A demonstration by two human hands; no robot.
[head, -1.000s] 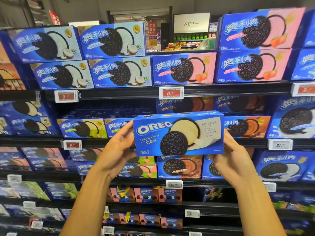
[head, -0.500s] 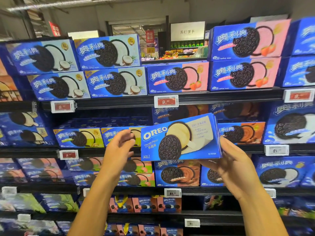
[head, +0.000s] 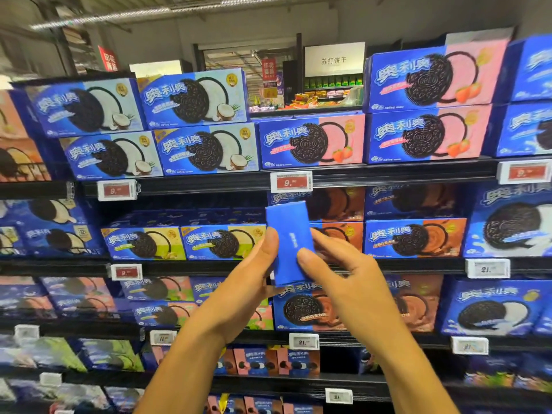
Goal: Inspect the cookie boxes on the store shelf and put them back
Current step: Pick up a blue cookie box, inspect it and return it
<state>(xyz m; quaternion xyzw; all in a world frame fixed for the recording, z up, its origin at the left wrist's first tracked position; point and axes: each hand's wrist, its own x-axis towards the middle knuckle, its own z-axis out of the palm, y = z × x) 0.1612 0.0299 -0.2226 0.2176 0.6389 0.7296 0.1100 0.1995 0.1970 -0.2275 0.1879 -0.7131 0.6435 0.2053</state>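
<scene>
At nine o'clock of the held box, on the second shelf (head: 209,265), yellow-cream boxes (head: 222,242) stand in a row, with a gap of dark shelf above them where another box could go. The left hand (head: 239,291) comes up from seven o'clock, its thumb pressed to the box's left edge and its fingers hidden behind, so it grasps the box (head: 288,243). The box sits at frame centre, well out from the shelves, turned so only a plain blue narrow face shows, tilted slightly with its top toward eleven o'clock. The right hand (head: 349,282) reaches in from five o'clock, fingertips curled onto the box's right edge and lower face, gripping it too. At three o'clock stand chocolate boxes (head: 413,237).

By my reading the inspection of this box is under way, a side being checked. Putting it back is still to do, and whether other boxes remain to be inspected cannot be told.
</scene>
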